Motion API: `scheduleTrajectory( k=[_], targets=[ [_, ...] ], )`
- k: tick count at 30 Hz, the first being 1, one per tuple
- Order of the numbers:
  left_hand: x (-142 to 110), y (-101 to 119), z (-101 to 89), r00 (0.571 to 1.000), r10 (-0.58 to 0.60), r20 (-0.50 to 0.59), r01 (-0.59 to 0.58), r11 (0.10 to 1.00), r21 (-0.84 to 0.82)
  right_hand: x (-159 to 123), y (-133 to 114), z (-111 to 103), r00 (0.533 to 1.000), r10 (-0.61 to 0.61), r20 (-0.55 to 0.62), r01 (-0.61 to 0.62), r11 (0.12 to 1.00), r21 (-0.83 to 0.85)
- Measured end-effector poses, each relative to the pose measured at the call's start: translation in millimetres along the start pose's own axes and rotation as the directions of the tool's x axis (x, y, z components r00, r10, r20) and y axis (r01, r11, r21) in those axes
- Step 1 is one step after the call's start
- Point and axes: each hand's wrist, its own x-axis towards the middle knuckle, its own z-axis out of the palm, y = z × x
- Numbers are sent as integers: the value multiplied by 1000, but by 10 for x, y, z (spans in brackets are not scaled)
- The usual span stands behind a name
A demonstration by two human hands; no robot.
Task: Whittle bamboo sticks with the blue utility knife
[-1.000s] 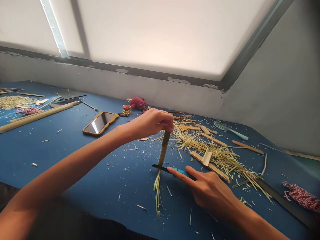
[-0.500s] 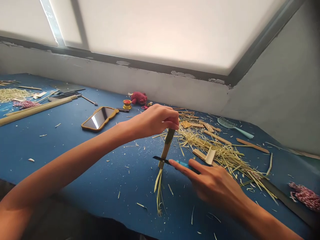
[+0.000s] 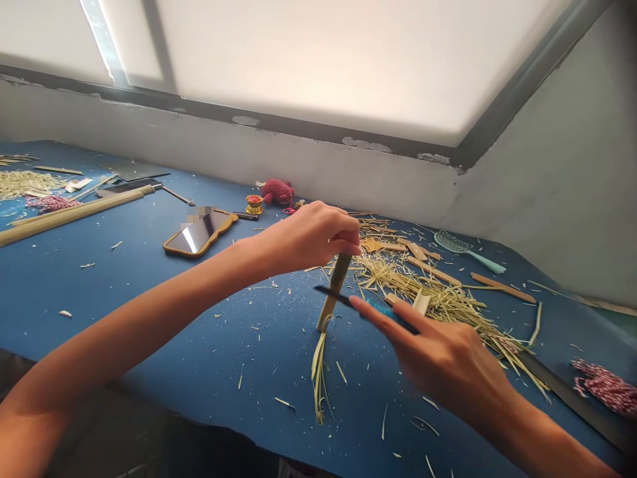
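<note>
My left hand [image 3: 323,232] grips the top end of a bamboo strip [image 3: 328,309], which stands tilted with its lower end at the table. Thin pale green shavings [image 3: 318,378] fan out from that lower end. In my right hand [image 3: 438,352] is a craft knife [image 3: 332,295] with a dark blade and a blue handle, the index finger stretched along it. The blade crosses the strip at about its middle. Small curls show just below the blade on the strip. My palm hides part of the knife's handle.
A heap of shavings and bamboo pieces [image 3: 428,292] lies behind my right hand, near a mint hairbrush [image 3: 462,249]. Red-and-white string [image 3: 607,385] is at the right. A phone [image 3: 199,232], a red plush toy [image 3: 277,191] and long bamboo rods [image 3: 79,216] lie farther left on the blue table [image 3: 174,352].
My right hand has raised the knife from near the strip's lower end to about its middle. My left hand still grips the top, barely shifted.
</note>
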Motion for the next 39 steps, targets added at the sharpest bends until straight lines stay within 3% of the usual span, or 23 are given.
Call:
scheduleTrajectory(
  k=[3, 10, 15, 18, 24, 31, 39],
  targets=[
    [-6, -4, -5, 1000, -22, 2, 22, 1000, 15, 51, 91, -22, 998, 44, -43, -45, 999, -3],
    [0, 7, 4, 1000, -9, -6, 9, 1000, 3, -145, -123, 177, 993, -78, 84, 69, 992, 107],
    [-5, 59, -7, 1000, -6, -14, 7, 1000, 18, 42, 40, -10, 1000, -19, -23, 19, 1000, -6],
    [-12, 44, -9, 1000, -15, -10, 15, 1000, 16, 72, 98, 4, 998, 18, -58, -18, 1000, 0],
    [-10, 16, -8, 1000, -10, 2, 10, 1000, -2, -141, -99, 210, 992, -83, 91, 73, 992, 104],
    [-13, 47, -9, 1000, -11, -6, 11, 1000, 0, -6, 124, 6, 999, 4, -44, -5, 1000, -28],
    [-27, -16, -22, 999, -27, -17, 27, 1000, 11, -207, -100, 224, 994, -72, 88, 64, 994, 93]
  ],
)
